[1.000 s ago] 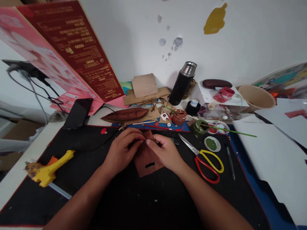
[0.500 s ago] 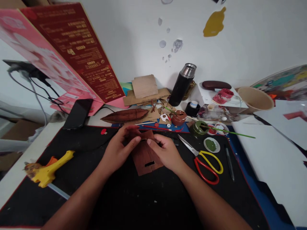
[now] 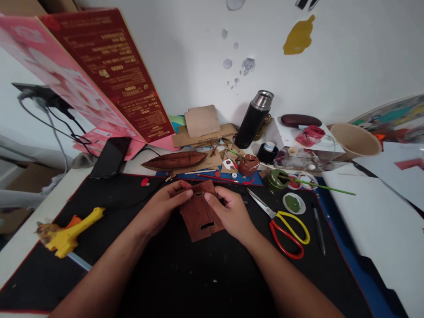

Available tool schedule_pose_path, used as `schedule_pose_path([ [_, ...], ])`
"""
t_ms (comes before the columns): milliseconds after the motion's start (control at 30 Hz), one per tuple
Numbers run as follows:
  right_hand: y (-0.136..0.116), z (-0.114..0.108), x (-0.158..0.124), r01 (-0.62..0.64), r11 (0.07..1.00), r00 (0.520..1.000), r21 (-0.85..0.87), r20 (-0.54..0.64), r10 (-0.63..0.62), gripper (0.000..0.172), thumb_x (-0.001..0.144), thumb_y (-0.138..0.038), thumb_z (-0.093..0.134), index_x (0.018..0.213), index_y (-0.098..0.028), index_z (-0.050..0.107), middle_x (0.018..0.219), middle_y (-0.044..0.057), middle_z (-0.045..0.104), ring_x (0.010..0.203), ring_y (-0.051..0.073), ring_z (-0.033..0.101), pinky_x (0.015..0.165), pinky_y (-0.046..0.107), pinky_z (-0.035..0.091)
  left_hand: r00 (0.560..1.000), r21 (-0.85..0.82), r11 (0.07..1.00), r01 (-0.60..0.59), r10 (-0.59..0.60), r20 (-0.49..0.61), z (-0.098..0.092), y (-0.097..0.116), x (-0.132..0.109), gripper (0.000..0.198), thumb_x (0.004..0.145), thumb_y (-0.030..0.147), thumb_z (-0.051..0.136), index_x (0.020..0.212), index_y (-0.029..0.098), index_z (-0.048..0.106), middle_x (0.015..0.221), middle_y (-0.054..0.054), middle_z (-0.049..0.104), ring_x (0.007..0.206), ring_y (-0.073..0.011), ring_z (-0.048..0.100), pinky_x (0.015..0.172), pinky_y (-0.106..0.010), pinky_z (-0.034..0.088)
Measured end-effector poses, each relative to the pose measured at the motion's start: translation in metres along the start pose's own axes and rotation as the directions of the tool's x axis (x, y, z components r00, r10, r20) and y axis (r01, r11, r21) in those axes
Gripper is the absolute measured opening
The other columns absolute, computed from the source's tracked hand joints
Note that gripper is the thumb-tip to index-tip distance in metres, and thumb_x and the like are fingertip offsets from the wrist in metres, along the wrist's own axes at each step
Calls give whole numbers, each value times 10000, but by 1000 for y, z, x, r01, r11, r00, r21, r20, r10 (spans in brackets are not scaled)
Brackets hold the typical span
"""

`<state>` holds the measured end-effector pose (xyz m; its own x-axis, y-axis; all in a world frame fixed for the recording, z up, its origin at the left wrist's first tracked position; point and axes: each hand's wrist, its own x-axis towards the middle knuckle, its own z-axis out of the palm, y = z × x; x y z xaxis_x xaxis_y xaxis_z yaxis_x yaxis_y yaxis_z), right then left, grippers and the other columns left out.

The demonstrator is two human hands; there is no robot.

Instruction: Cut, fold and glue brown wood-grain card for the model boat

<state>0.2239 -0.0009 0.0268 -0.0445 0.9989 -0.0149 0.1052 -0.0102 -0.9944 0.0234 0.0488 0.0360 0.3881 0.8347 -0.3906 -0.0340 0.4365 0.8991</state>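
Note:
Between my hands is a brown-painted piece of cardboard [image 3: 198, 214] with two slots cut through it, one near its top edge and one lower down. My left hand [image 3: 172, 201] pinches its upper left edge, thumb on the face and fingers behind. The upper right edge is gripped by my right hand [image 3: 230, 210], thumb pressed beside the upper slot; its other fingers are partly hidden behind the piece. Beyond my hands lies a brown boat-shaped piece [image 3: 174, 160]. Scissors [image 3: 276, 218] with one red and one yellow handle rest to the right of my right hand.
A yellow glue gun [image 3: 68, 232] lies on the black mat at left, near a phone [image 3: 111, 157]. Paint jars, brown [image 3: 248, 165] and green [image 3: 274, 181], stand behind the scissors. A black thermos [image 3: 253, 121] stands by the wall. A pen [image 3: 318, 229] lies far right.
The view has shifted slightly. My left fingers have lowered and closed in on the cardboard's edge, uncovering more of the upper slot. My right hand keeps its hold.

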Motion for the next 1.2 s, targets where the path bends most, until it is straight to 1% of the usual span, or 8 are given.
schedule_pose_path([
  [200,3,1,-1,-9,999,1000,-47,3,9,267,1003,-420,600,1014,-207,761,890,25,756,766,184,660,694,294,508,1000,45,999,-2,2,13,3,1,-1,423,706,438,922,964,190,695,927,-10,738,826,-186,673,755,-286,518],
  [333,1,0,-2,69,984,997,-163,-6,-71,238,1003,-405,611,988,-220,758,886,26,766,768,182,675,687,288,511,1000,4,1000,-11,10,25,-1,6,-1,438,703,426,929,997,192,706,941,-26,756,854,-203,704,794,-306,543],
  [500,0,-1,-2,143,970,982,-196,-92,-163,199,999,-380,623,972,-221,740,817,20,749,701,169,686,665,283,530,992,-84,995,-44,33,-120,-19,26,-6,526,626,417,961,1012,199,678,929,-36,757,792,-208,709,733,-315,561],
  [600,-3,-1,-3,151,961,977,-230,-112,-180,194,1016,-366,603,989,-220,727,778,12,730,682,170,693,658,285,540,990,0,999,-44,44,-133,-31,33,-13,564,618,430,954,1039,211,650,947,-33,749,785,-213,706,692,-304,551],
  [700,-12,-4,-6,271,821,960,-502,76,-271,196,1038,-354,594,1053,-218,734,928,56,763,841,204,714,773,330,548,999,255,966,-38,42,-8,-37,32,-22,527,705,459,877,1128,230,661,1050,-46,751,886,-253,710,702,-317,544],
  [833,-25,-14,-7,411,557,912,-722,322,-255,236,1062,-363,568,1151,-210,724,1074,101,753,1017,261,689,925,419,540,995,510,854,-98,77,62,-32,28,-30,423,784,440,758,1155,248,691,1099,-44,755,991,-286,696,770,-349,543],
  [967,-28,-26,-6,378,454,926,-807,334,-178,285,1017,-339,650,1271,-220,697,1185,111,712,1112,287,662,1006,462,533,989,597,789,-146,118,87,-31,27,-35,364,793,416,720,1116,249,710,1057,-30,758,977,-282,689,810,-350,526],
  [1200,-32,-29,-10,397,329,917,-857,384,-109,377,960,-320,733,1309,-184,689,1221,143,685,1141,323,643,1003,498,546,988,634,763,-130,49,144,-43,14,-45,342,835,424,677,1130,253,692,1032,-11,745,954,-267,674,794,-330,490],
])
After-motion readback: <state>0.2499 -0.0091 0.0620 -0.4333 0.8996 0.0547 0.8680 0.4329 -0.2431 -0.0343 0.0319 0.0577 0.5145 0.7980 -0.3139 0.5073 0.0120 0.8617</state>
